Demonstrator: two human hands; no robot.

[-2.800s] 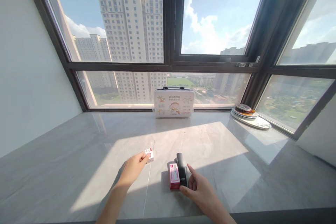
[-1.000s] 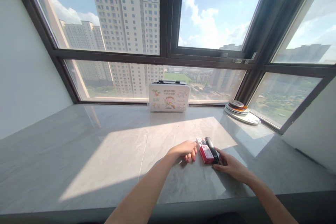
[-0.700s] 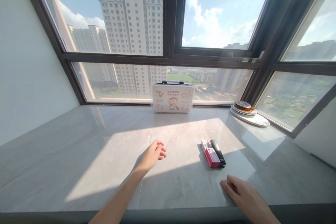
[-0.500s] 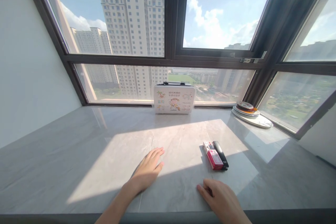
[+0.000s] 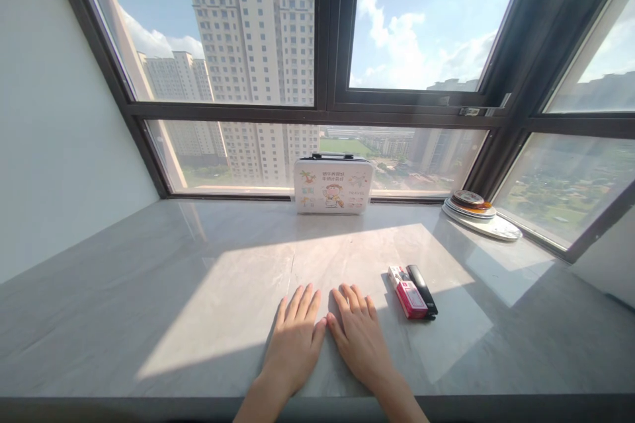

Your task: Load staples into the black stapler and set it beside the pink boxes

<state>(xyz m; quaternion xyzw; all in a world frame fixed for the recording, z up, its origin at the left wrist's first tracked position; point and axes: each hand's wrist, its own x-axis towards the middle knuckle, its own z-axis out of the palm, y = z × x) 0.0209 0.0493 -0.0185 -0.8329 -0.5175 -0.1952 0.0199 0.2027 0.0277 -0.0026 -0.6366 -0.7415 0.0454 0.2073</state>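
Note:
Palm down on the grey marbled sill (image 5: 198,317), my left hand (image 5: 296,337) lies flat with its fingers spread and holds nothing. Beside it my right hand (image 5: 358,334) also rests flat, fingers apart and empty; the two thumbs almost meet. To the right of my right hand lies a small red and white box (image 5: 411,297), with a black stapler (image 5: 421,291) alongside it. Both objects are apart from my hands.
A white case (image 5: 333,186) with cartoon prints and a black handle stands upright against the window at the back. Several stacked plates (image 5: 476,217) sit in the far right corner. Dark window frames (image 5: 322,112) border the sill, and a white wall (image 5: 59,119) rises at left.
My right hand has moved left and forward from a loosely curled pose and opened flat. My left hand has shifted slightly right and turned to point forward. The box and stapler stay put.

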